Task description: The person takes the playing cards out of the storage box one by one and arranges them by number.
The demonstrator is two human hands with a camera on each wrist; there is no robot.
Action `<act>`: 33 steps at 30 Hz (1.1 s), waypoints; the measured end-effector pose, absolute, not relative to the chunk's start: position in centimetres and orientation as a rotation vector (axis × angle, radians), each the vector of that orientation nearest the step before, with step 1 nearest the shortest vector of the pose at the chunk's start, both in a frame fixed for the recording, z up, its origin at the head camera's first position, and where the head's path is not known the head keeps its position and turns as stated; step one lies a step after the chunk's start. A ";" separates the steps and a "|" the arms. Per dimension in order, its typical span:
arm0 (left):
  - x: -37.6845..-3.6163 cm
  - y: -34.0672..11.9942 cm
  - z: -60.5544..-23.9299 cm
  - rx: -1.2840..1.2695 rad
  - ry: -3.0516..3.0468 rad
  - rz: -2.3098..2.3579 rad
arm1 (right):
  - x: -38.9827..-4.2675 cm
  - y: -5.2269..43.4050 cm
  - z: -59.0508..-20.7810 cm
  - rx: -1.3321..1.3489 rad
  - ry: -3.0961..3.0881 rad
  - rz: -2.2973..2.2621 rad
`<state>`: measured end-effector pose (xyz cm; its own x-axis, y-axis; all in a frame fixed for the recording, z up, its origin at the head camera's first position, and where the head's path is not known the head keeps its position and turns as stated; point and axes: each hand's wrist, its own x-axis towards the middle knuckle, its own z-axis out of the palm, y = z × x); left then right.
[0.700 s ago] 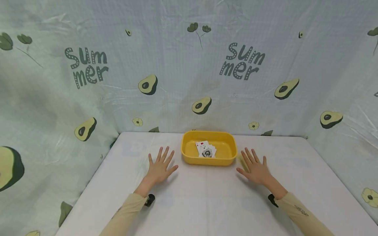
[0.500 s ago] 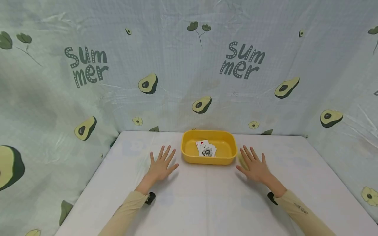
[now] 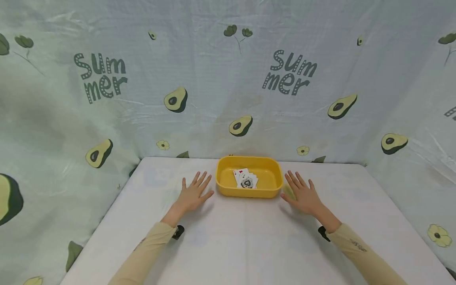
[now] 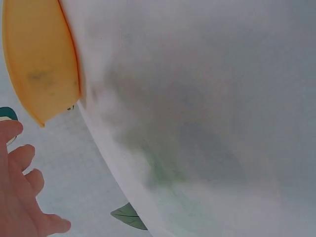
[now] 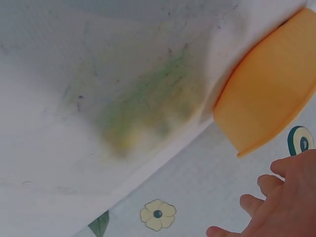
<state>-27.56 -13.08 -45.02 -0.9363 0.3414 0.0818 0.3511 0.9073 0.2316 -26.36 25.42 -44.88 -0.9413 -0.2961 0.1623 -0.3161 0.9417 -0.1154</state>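
A yellow tray stands at the back middle of the white table, with a few playing cards fanned inside it. My left hand lies flat on the table just left of the tray, fingers spread and straight. My right hand lies flat just right of it in the same way. Neither hand holds anything or touches the tray. The left wrist view shows the tray's outer wall and my fingers. The right wrist view shows the tray wall and fingers.
A pale cloth printed with avocados and the word "Summer" hangs behind and along both sides of the table. The table's left edge and right edge run close to the cloth.
Both hands have slid forward and inward a little, ending closer to the tray's two sides. The head view has shifted slightly.
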 end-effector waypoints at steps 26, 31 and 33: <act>-32.0 -9.8 -43.1 -0.811 -2.808 -0.451 | -30.0 21.9 -43.2 0.695 -2.882 0.197; -32.7 -9.1 -43.3 -0.785 -2.811 -0.436 | -31.1 21.2 -42.8 0.758 -2.842 0.194; -33.0 -8.8 -43.6 -0.775 -2.827 -0.418 | -31.5 21.0 -42.7 0.785 -2.835 0.204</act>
